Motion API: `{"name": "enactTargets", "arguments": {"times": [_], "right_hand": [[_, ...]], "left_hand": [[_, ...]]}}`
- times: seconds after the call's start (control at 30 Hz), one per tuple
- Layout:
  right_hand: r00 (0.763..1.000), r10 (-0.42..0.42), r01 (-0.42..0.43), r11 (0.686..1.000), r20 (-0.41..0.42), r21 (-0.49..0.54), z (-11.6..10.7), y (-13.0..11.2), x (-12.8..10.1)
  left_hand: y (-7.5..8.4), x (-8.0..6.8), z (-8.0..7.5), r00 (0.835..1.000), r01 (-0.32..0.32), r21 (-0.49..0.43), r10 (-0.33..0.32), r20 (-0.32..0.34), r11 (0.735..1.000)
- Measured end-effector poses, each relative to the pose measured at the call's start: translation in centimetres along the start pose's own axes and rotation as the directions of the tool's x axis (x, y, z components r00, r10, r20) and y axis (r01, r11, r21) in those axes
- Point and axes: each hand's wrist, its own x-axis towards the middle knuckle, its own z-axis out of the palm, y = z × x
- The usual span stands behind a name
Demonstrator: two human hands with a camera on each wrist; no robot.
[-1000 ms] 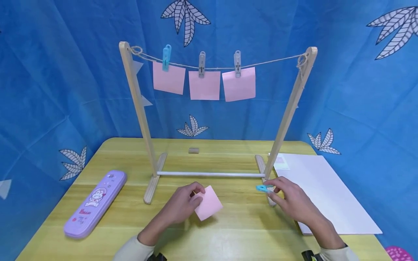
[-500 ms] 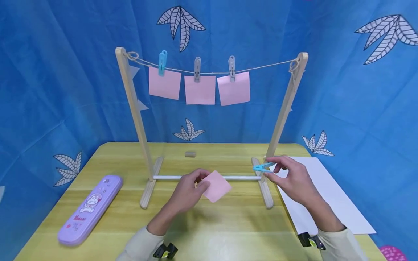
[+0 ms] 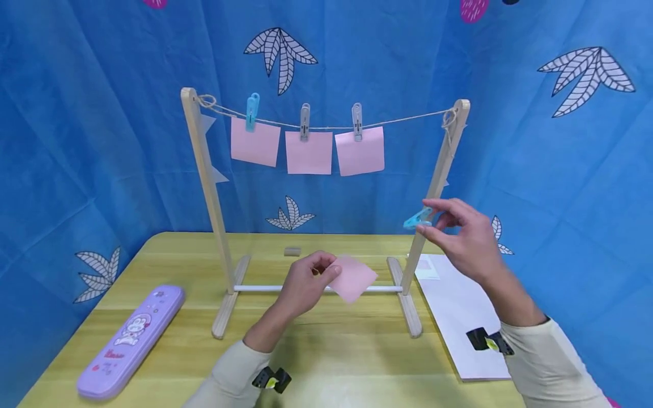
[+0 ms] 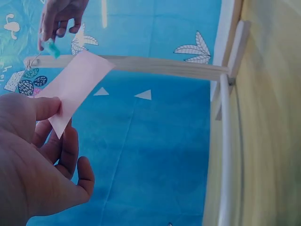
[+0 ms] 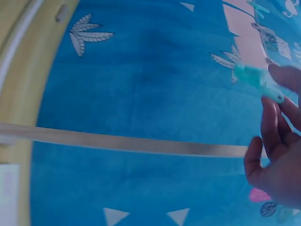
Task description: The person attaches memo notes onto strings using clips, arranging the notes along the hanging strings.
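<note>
Currently, left hand (image 3: 305,283) pinches the pink note (image 3: 357,277); right hand (image 3: 461,235) apparently pinches the blue clip (image 3: 418,219). Risk: a loose pinch drops the note.

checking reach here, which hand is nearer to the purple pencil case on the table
Left. The left hand, pinching a pink note, is over the table middle, right of the pencil case. The right hand, holding a blue clip, is raised by the far right post.
</note>
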Motion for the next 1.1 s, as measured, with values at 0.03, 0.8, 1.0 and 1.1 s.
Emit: {"name": "enactTargets", "arguments": {"times": [0.03, 0.8, 1.0, 1.1], "right_hand": [[1.0, 0.002, -0.002, 1.0, -0.014, -0.007, -0.3, -0.2, 0.7], [0.991, -0.078, 0.063, 0.989, -0.111, -0.137, -3.8, -3.4, 11.3], [0.99, -0.061, 0.04, 0.986, -0.127, -0.16, -4.9, -3.7, 12.6], [0.994, -0.004, -0.013, 0.988, -0.11, -0.156, -5.3, -3.9, 13.3]], "left_hand": [[0.2, 0.3, 0.1, 1.0, -0.002, -0.013, 0.002, -0.004, 1.0], [7.7, 6.2, 2.2, 0.991, -0.062, -0.246, 0.031, -0.127, 0.967], [9.5, 7.6, 3.3, 0.987, -0.044, -0.298, -0.005, -0.164, 0.953], [10.5, 8.2, 3.8, 0.987, -0.056, -0.345, 0.0, -0.162, 0.937]]}}
